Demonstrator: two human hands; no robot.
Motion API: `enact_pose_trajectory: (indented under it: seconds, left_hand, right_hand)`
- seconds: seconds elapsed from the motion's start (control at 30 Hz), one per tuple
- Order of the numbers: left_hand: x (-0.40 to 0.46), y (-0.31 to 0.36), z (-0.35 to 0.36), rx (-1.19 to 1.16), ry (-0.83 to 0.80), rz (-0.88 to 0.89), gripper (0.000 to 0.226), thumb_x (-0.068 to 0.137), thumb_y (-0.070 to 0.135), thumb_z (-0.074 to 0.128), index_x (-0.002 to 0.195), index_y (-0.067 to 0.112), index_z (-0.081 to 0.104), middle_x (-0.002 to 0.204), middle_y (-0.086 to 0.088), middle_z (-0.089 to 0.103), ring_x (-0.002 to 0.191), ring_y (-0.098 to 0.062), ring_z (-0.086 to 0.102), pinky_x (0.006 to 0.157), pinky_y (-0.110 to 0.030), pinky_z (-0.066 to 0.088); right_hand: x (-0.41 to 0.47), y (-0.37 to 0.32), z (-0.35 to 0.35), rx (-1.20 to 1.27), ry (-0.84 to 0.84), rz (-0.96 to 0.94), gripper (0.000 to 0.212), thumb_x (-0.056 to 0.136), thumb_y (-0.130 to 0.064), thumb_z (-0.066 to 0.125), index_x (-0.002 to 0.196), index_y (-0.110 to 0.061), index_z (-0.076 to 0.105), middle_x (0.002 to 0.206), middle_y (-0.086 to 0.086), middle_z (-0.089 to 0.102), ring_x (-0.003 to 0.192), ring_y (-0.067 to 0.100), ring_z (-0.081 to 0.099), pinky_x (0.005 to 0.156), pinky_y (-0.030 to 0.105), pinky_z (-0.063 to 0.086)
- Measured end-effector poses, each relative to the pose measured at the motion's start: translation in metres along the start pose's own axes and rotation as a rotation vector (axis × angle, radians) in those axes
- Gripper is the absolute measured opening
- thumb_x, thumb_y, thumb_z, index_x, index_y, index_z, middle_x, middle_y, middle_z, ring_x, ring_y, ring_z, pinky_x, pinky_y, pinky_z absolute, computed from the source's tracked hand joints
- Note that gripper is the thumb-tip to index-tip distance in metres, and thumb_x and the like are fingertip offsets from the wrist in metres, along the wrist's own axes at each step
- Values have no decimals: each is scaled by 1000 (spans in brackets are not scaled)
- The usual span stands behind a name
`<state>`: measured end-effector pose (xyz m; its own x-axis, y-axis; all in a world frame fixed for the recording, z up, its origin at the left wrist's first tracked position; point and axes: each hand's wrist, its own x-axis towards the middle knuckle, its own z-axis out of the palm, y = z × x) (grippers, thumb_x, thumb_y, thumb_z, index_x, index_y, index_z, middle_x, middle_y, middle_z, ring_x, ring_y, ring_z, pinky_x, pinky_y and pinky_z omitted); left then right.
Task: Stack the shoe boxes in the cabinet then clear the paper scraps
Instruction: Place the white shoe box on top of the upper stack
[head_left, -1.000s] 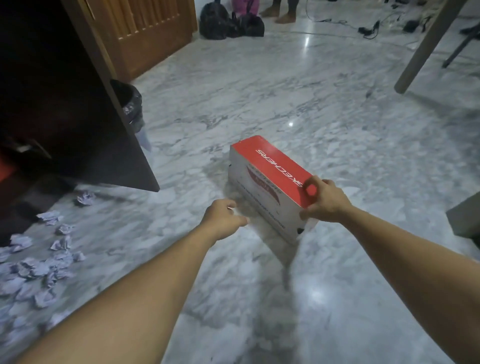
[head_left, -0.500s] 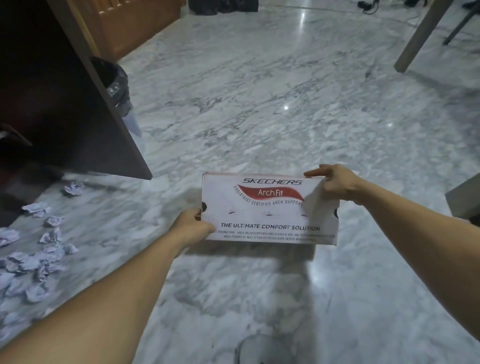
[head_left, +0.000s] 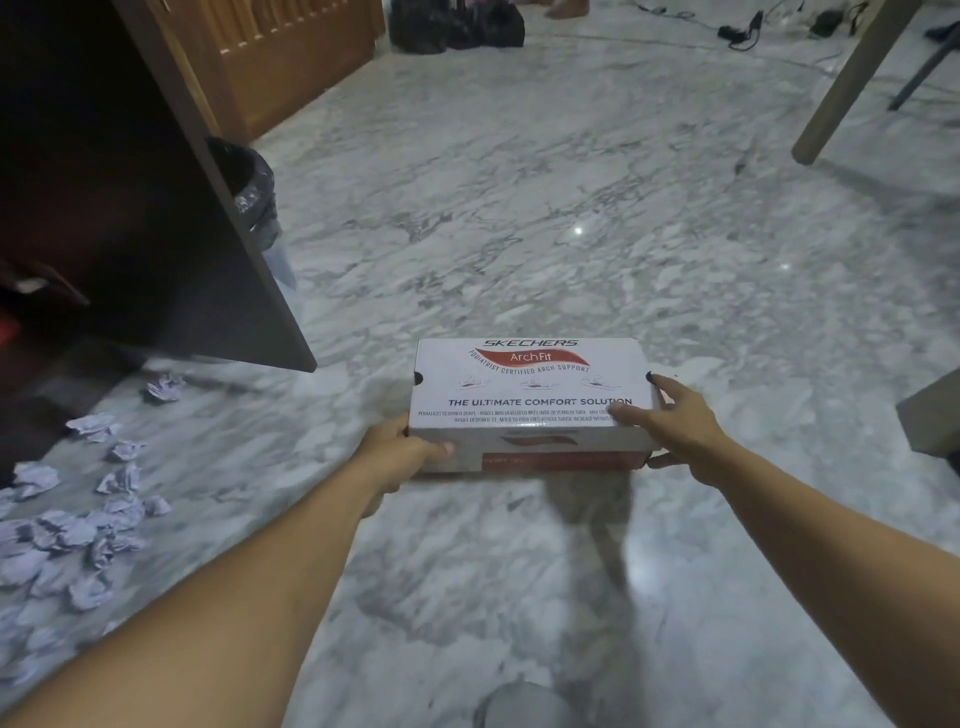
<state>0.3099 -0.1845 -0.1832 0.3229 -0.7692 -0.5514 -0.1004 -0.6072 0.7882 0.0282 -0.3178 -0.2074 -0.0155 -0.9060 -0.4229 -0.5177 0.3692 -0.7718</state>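
Clearly both the left hand (head_left: 402, 451) and right hand (head_left: 675, 421) grasp the shoe box (head_left: 527, 400) at lower centre; the right's loose fingertip hold could let it tip.

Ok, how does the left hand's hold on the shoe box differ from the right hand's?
The left hand wraps the shoe box at its near left corner, fingers curled along the front edge. The right hand sits at the right end, fingers spread flatter, thumb lying on the top face. The left hand is lower and nearer the camera than the right hand. Both touch the box, one at each end.
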Motion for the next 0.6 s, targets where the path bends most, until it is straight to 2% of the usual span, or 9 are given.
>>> enact_pose_trajectory:
  seconds: [0.1,0.17,0.33,0.47,0.6]
  left_hand:
    - [-16,21,-11,-59,77,105,27,87,17,69,110,30,65,97,15,63,78,5,52,59,-18,38]
    - [-31,34,-21,-67,161,174,29,87,24,69,115,29,65,100,13,63,76,8,50,59,-19,38]
    - [-90,62,-67,-53,375,295,30,84,27,73,114,24,70,98,7,66,81,-9,57,65,-23,45]
    - [-152,79,-121,-54,488,336,27,80,28,76,106,21,75,102,2,73,85,-14,61,74,-27,49]
    - [-231,101,-178,-100,606,422,29,81,30,75,109,24,74,94,6,68,77,-9,58,70,-26,45]
  right_hand:
    - [-17,-18,-8,-10,-13,-59,93,69,-41,84,148,-29,36,129,5,57,97,28,66,58,42,60]
    - [-33,-36,-13,-22,-18,-116,95,67,-46,85,146,-28,36,127,6,58,97,27,66,59,43,60]
    - [-96,-97,-26,-40,-49,-251,94,65,-46,86,144,-26,38,121,4,61,94,22,65,69,49,61]
    - [-160,-152,-32,-51,-114,-345,90,67,-42,87,144,-26,42,122,4,62,93,22,66,69,51,61]
    - [-231,-214,-30,-32,-177,-473,89,69,-39,86,145,-22,43,124,6,60,95,26,67,70,54,60]
